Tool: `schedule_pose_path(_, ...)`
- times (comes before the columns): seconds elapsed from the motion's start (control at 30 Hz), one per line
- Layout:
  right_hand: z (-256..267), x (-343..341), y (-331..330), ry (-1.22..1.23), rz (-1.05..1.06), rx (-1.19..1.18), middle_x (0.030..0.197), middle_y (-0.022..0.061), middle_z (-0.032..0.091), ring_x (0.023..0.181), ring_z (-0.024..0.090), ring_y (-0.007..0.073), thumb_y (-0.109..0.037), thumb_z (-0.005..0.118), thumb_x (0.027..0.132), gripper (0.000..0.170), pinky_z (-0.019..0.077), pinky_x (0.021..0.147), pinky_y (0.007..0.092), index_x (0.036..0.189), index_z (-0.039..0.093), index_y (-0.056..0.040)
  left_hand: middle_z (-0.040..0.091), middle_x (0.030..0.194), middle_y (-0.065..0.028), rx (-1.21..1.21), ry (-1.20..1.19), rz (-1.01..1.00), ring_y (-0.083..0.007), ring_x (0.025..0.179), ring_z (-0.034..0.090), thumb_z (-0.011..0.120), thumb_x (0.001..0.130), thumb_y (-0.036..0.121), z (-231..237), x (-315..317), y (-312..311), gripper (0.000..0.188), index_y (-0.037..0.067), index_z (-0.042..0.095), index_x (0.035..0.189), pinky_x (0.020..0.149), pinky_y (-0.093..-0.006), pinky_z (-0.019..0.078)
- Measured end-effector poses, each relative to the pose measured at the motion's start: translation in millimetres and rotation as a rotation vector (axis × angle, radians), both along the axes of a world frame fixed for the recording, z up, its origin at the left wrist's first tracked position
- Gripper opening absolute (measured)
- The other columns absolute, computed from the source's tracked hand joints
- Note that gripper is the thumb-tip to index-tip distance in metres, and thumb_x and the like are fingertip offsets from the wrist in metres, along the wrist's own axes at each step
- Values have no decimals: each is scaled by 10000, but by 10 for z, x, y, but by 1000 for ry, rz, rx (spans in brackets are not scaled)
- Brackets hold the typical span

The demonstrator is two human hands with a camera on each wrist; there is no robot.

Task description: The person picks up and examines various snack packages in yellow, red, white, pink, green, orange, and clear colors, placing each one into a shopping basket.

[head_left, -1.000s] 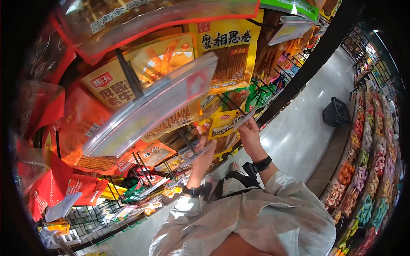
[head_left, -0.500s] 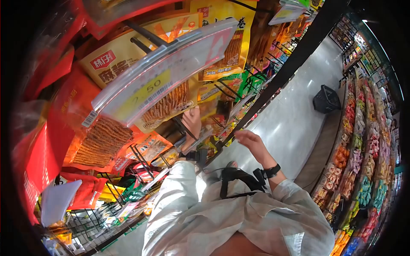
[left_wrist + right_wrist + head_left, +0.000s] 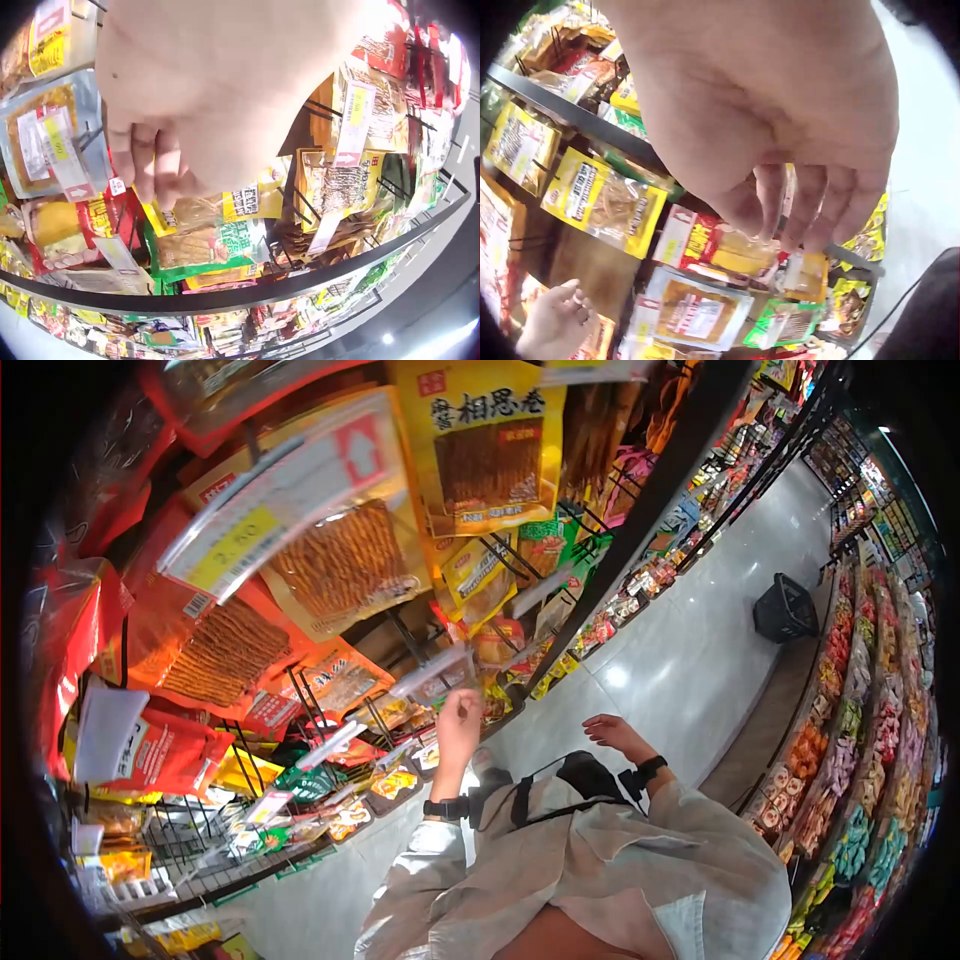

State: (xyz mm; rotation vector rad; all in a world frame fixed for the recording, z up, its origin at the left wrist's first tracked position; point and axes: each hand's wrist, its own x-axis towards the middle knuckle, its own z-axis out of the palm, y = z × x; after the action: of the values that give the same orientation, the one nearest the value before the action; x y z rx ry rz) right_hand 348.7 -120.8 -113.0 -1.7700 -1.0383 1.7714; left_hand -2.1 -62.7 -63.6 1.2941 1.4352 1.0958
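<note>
Your left hand [image 3: 460, 732] was below a glossy yellow packet [image 3: 476, 580] hanging on the rack [image 3: 640, 510], its fingers loosely curled, with a narrow gap between thumb and fingers. Nothing showed in that grip. A smooth, clear plastic tag holder [image 3: 432, 671] sat just above the fingers; whether they touched it, you could not tell.

Your right hand [image 3: 618, 735] was well apart from the rack in the head view, palm empty and fingers loosely spread, bent only a little, so its grip was fairly wide.

Three large, flat, rectangular packets had windows onto ridged brown strips: one yellow [image 3: 490, 448], one tan [image 3: 345, 565] and one orange-red [image 3: 225, 650]. In the right wrist view, two yellow packets hung side by side, near one clear-edged pouch [image 3: 697, 310] with an orange filling. One black, hard-sided basket [image 3: 785, 610] stood on the shiny, pale floor [image 3: 700, 650].
</note>
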Motion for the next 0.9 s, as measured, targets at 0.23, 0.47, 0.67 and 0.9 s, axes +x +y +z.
schedule_pose_path(0.23, -982, 1096, -95, -307, 283, 300, 823, 88, 697, 735, 650, 165, -191, 652, 847, 259, 526, 703, 309, 1058, 690, -44, 643, 849, -40, -475, -695, 206, -153, 761, 615, 559, 939, 142, -375, 640, -458, 140, 44, 601, 1031, 755, -280, 496)
schedule_pose_path(0.47, -1579, 2264, -1010, -116, -162, 83, 842, 87, 704, 725, 648, 157, -189, 633, 852, 253, 522, 658, 300, 1030, 685, -16, 634, 773, -63, -428, 185, -176, -258, 703, 624, 488, 922, 222, -2414, 852, -1642, 242, 77, 658, 827, 652, -402, 517)
schedule_pose_path(0.67, -2043, 3104, -2312, -34, -436, -338, 756, 30, 645, 627, 581, 119, -200, 603, 882, 182, 457, 528, 258, 967, 656, -48, 587, 707, -67, -736, -215, 375, -243, 612, 595, 539, 889, 138, -2236, 1614, -1674, 105, 48, 592, 897, 568, -361, 512)
schedule_pose_path(0.9, -2114, 3620, -2478, 51, -729, -625, 762, 12, 632, 594, 568, 120, -176, 536, 908, 146, 450, 523, 251, 969, 638, -91, 663, 794, -114, -826, 205, -14, -195, 632, 634, 598, 876, 210, -2481, 2064, -1098, 230, 29, 580, 1017, 532, -337, 511)
